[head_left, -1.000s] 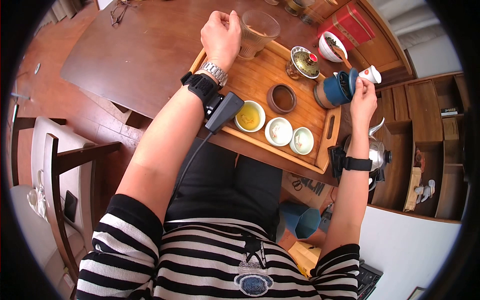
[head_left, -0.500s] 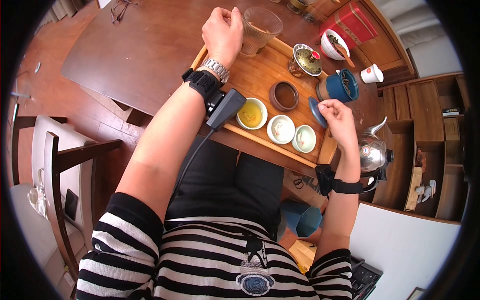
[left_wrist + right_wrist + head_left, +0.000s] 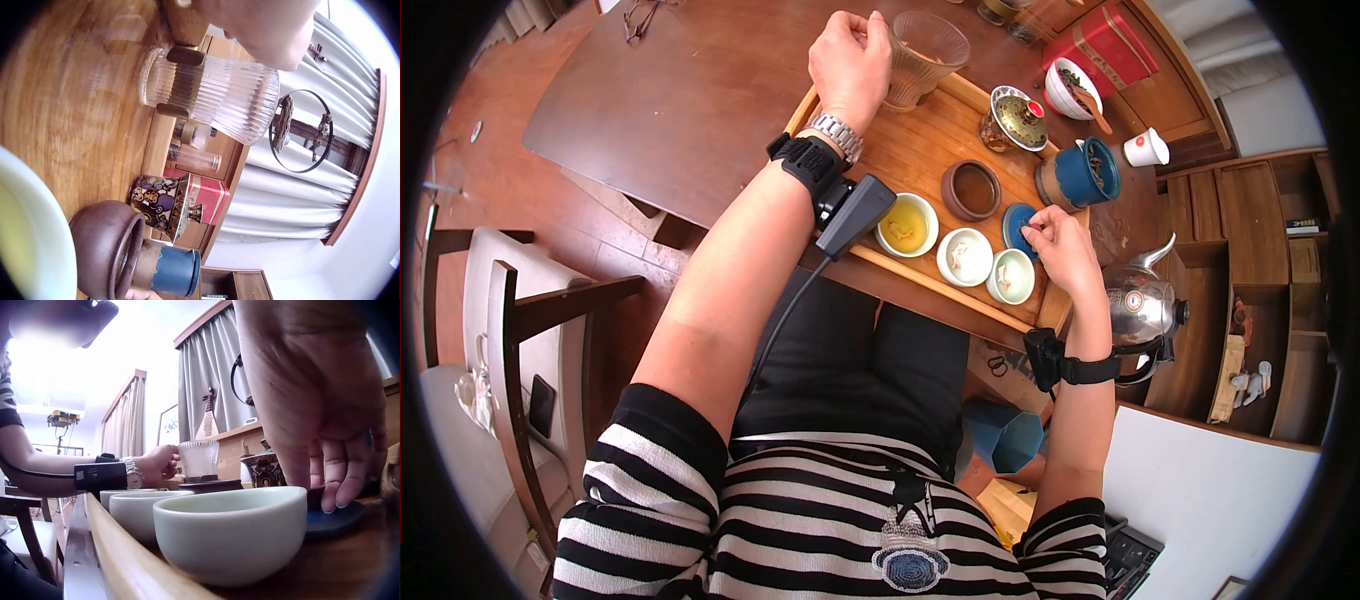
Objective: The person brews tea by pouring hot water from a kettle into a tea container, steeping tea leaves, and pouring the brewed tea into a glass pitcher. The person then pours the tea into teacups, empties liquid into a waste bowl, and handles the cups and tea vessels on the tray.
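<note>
My right hand (image 3: 1065, 250) pinches a round blue lid (image 3: 1014, 222), which lies flat close over the tray (image 3: 920, 165); its fingertips (image 3: 331, 503) show right at the lid in the right wrist view. Behind it stands the uncovered blue mug (image 3: 1080, 172) with dark tea leaves inside. My left hand (image 3: 850, 70) is raised with curled fingers beside the ribbed glass (image 3: 925, 60), which stands upright at the tray's far left corner with a brown band (image 3: 185, 56) round it. I cannot tell whether those fingers hold the glass.
Pale green cups (image 3: 231, 531) line the tray's near side, one with yellow tea. A brown clay cup (image 3: 970, 190) and an ornate lidded bowl (image 3: 1015, 120) stand behind. Beyond the tray are a white bowl (image 3: 1065, 95), a paper cup (image 3: 1145, 148) and a steel kettle (image 3: 1140, 305).
My right hand has lifted the blue lid off the mug, carried it towards me and left, and lowered it to the tray beside the pale cups. The left hand stays by the glass.
</note>
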The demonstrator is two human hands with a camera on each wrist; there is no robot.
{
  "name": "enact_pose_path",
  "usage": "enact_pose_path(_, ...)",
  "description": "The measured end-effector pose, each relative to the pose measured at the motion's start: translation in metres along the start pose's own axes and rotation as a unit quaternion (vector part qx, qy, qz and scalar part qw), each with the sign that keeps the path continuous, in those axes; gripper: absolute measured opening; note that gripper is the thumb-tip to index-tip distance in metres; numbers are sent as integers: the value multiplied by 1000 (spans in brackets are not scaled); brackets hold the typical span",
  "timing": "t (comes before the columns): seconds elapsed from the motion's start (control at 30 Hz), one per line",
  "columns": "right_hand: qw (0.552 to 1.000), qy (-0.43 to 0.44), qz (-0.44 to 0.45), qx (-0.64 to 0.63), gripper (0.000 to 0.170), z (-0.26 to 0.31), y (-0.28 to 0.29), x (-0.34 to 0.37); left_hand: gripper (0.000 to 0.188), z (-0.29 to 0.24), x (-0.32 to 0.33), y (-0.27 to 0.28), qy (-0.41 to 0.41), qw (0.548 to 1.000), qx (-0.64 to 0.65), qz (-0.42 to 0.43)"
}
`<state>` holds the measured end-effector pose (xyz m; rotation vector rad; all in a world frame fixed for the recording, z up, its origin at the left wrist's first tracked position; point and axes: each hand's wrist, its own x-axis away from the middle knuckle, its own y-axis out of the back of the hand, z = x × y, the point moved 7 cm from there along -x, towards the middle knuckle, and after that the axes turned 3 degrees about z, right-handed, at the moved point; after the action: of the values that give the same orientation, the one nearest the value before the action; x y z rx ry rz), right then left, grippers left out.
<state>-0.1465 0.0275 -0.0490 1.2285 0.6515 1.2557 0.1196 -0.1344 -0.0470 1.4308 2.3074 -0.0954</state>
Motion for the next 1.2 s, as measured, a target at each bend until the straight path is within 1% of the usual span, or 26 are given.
enact_pose_path(0.07, 1000, -7, 12, 11, 26, 3, 0, 0, 32, -1, 0, 1, -2, 1000, 2, -3)
enact_pose_path(0.13, 994, 23, -47, 100, 40, 16, 9, 4, 33, -1, 0, 0, 3, 1000, 6, 2)
enact_pose_path(0.17, 994, 22, -47, 101, 40, 23, 12, 5, 33, -1, 0, 0, 3, 1000, 7, 2)
enact_pose_path(0.23, 997, 50, -48, -19, 64, 46, 16, 8, 32, -1, 0, 0, 4, 1000, 3, 4)
enact_pose_path(0.27, 997, 50, -48, -19, 64, 49, 9, 6, 32, -1, 0, 0, 4, 1000, 3, 4)
enact_pose_path(0.33, 986, 145, -85, -10, 80, 68, -2, 5, 32, 0, 0, 0, 4, 1000, 1, 4)
enact_pose_path(0.37, 986, 145, -85, -10, 80, 73, -6, 4, 32, 0, 0, -1, 3, 1000, 1, 4)
enact_pose_path(0.43, 987, 135, -79, 28, 84, 83, -12, 3, 31, 1, 0, -1, 4, 1000, 8, 6)
enact_pose_path(0.57, 988, 143, -57, 32, 82, 85, -24, -7, 31, 1, 0, -1, -1, 1000, 6, 0)
enact_pose_path(0.73, 990, 119, -69, -17, 75, 83, -23, -9, 31, 1, 0, -1, 5, 1000, 8, 1)
enact_pose_path(0.87, 991, 112, -61, -43, 73, 83, -21, -8, 31, 2, 0, -1, 4, 1000, 6, -3)
enact_pose_path(0.93, 993, 79, -69, -56, 71, 79, -17, -5, 31, 1, 0, -1, 5, 1000, 5, -1)
enact_pose_path(1.07, 990, 85, -79, -78, 70, 73, -1, -1, 31, 0, 0, -1, 6, 1000, 3, 7)
enact_pose_path(1.13, 985, 82, -88, -123, 70, 65, 8, 1, 31, 0, 0, -2, 9, 1000, 4, 8)
enact_pose_path(1.17, 986, 75, -100, -112, 70, 63, 16, 5, 31, 1, 0, -1, 10, 1000, 4, 7)
enact_pose_path(1.2, 980, 94, -120, -126, 67, 57, 20, 3, 31, 1, 0, -1, 9, 1000, 3, 9)
